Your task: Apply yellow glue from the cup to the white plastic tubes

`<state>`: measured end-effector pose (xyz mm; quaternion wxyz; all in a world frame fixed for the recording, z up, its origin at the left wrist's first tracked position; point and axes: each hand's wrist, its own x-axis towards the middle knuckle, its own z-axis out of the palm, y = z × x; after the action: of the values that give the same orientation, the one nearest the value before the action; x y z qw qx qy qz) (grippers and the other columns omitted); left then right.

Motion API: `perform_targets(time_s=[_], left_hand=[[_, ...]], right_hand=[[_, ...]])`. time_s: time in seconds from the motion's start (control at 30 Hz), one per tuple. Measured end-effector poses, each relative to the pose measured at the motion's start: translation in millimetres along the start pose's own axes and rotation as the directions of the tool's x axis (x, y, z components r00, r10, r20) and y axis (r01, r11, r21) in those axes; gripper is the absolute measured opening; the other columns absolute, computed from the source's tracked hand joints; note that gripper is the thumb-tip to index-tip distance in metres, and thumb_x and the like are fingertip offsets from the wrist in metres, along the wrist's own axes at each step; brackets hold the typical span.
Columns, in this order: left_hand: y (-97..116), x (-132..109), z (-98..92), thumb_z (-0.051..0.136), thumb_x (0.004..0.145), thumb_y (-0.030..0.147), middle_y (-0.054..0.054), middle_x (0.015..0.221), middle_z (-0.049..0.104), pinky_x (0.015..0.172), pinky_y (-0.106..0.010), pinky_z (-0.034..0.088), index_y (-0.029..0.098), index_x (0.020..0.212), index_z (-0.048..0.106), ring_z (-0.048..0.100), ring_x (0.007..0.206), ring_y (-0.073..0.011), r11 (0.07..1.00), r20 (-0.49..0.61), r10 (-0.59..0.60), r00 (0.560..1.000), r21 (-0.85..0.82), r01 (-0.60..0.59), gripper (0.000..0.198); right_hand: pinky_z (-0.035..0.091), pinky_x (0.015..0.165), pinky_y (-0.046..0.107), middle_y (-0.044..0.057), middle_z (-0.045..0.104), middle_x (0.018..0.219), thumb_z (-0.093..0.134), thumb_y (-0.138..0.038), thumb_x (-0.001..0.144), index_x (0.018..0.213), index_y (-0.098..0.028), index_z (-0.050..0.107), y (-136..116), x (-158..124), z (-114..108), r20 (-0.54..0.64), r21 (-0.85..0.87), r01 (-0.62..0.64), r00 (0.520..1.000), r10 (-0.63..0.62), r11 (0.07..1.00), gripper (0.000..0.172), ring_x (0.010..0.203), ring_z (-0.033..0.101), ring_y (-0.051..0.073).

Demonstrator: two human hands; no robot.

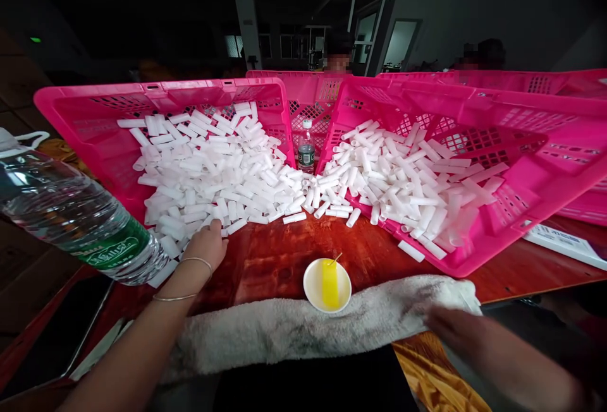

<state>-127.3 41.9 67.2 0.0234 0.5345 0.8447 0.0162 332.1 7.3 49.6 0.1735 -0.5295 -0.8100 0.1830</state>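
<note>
My left hand (205, 244) reaches forward onto the red-brown table, its fingers curled down at the near edge of a heap of small white plastic tubes (222, 172) spilling from a tilted pink crate (85, 109). Whether the fingers hold a tube is hidden. Thin bangles ring that wrist. My right hand (450, 330) is blurred at the lower right, resting on the end of a dirty white towel (284, 330) laid along the table's near edge. A small white cup (327, 284) with a yellow piece in it stands on the towel's far edge.
A second tilted pink crate (521, 165) on the right spills more white tubes (408, 178). A small water bottle (306, 146) stands between the crates. A large water bottle (76, 216) lies close at left. More pink crates and seated people are behind.
</note>
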Motion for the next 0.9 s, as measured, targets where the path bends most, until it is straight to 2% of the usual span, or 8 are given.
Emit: perform_targets(time_s=[0.1, 0.2, 0.37, 0.47, 0.6, 0.67, 0.73, 0.9], left_hand=[[-2.5, 1.3, 8.0, 0.048, 0.081, 0.020, -0.015, 0.092, 0.066, 0.076, -0.037, 0.047, 0.010, 0.112, 0.048, 0.065, 0.088, -0.0294, 0.998, 0.070, 0.030, 0.997, -0.058, -0.026, 0.032], [13.0, -13.9, 14.1, 0.055, 0.077, 0.024, -0.009, 0.085, 0.067, 0.072, -0.031, 0.046, 0.013, 0.109, 0.050, 0.065, 0.083, -0.0240, 0.986, 0.122, 0.103, 0.987, -0.147, -0.085, 0.034], [44.2, -42.8, 19.8, 0.066, 0.065, 0.018, -0.003, 0.084, 0.066, 0.071, -0.026, 0.045, 0.019, 0.094, 0.059, 0.063, 0.080, -0.0189, 0.928, 0.176, 0.286, 0.942, -0.295, -0.226, 0.030], [52.9, -58.4, 17.8, 0.057, 0.074, 0.021, -0.002, 0.088, 0.063, 0.073, -0.026, 0.045, 0.020, 0.085, 0.059, 0.061, 0.083, -0.0172, 0.880, 0.138, 0.363, 0.922, -0.377, -0.290, 0.012], [47.9, -71.4, 22.4, 0.048, 0.079, 0.020, -0.002, 0.088, 0.061, 0.069, -0.028, 0.048, 0.020, 0.094, 0.053, 0.059, 0.077, -0.0169, 0.802, 0.079, 0.396, 0.915, -0.514, -0.303, 0.016], [45.0, -74.3, 30.7, 0.045, 0.075, 0.009, -0.005, 0.096, 0.061, 0.079, -0.032, 0.047, 0.019, 0.098, 0.055, 0.059, 0.089, -0.0195, 0.806, 0.058, 0.465, 0.884, -0.442, -0.394, 0.027], [46.4, -75.5, 39.0, 0.040, 0.071, -0.001, -0.009, 0.105, 0.060, 0.089, -0.037, 0.044, 0.018, 0.104, 0.057, 0.056, 0.101, -0.0231, 0.831, 0.041, 0.515, 0.856, -0.269, -0.487, 0.041], [64.4, -75.1, 42.2, 0.040, 0.079, 0.006, -0.012, 0.097, 0.058, 0.084, -0.044, 0.045, 0.014, 0.099, 0.058, 0.055, 0.095, -0.0276, 0.892, 0.033, 0.450, 0.892, -0.053, -0.448, 0.028]], right_hand=[[0.048, 0.065, 0.030, 0.006, 0.067, 0.074, 0.040, -0.024, 0.092, 0.083, -0.019, 0.065, -41.8, 105.9, -10.6, 0.000, -0.068, 0.229, 0.973, -0.230, 0.971, 0.027, 0.068, 0.062, 0.019], [0.044, 0.085, 0.028, 0.012, 0.067, 0.102, 0.041, -0.003, 0.084, 0.097, -0.012, 0.066, -86.6, 201.8, 16.1, 0.070, -0.092, 0.418, 0.908, -0.413, 0.904, 0.029, 0.096, 0.060, 0.019], [0.045, 0.082, 0.027, 0.012, 0.067, 0.098, 0.063, -0.003, 0.070, 0.085, -0.011, 0.068, -119.2, 263.2, 79.5, 0.193, -0.085, 0.499, 0.858, -0.477, 0.863, 0.018, 0.090, 0.061, 0.021], [0.045, 0.081, 0.029, 0.012, 0.068, 0.095, 0.066, -0.004, 0.067, 0.084, -0.011, 0.067, -106.8, 254.2, 77.8, 0.172, -0.082, 0.461, 0.880, -0.443, 0.884, 0.018, 0.087, 0.061, 0.022], [0.048, 0.075, 0.031, 0.013, 0.067, 0.093, 0.049, -0.016, 0.088, 0.109, -0.008, 0.059, -63.9, 201.5, 30.7, 0.021, -0.072, 0.300, 0.954, -0.299, 0.951, 0.025, 0.082, 0.061, 0.020], [0.049, 0.068, 0.028, 0.010, 0.066, 0.088, 0.034, -0.026, 0.097, 0.121, -0.007, 0.052, -43.1, 161.3, 6.2, -0.041, -0.006, 0.249, 0.968, -0.249, 0.969, 0.035, 0.075, 0.061, 0.017], [0.050, 0.060, 0.026, 0.005, 0.064, 0.076, 0.033, -0.031, 0.098, 0.128, -0.010, 0.049, -30.5, 122.0, -5.7, -0.039, 0.249, 0.254, 0.967, -0.252, 0.935, 0.040, 0.064, 0.060, 0.014], [0.055, 0.073, 0.032, 0.009, 0.065, 0.091, 0.043, -0.026, 0.094, 0.122, -0.016, 0.058, -34.8, 72.1, 31.9, -0.015, 0.378, 0.350, 0.928, -0.373, 0.857, 0.033, 0.079, 0.064, 0.018]])
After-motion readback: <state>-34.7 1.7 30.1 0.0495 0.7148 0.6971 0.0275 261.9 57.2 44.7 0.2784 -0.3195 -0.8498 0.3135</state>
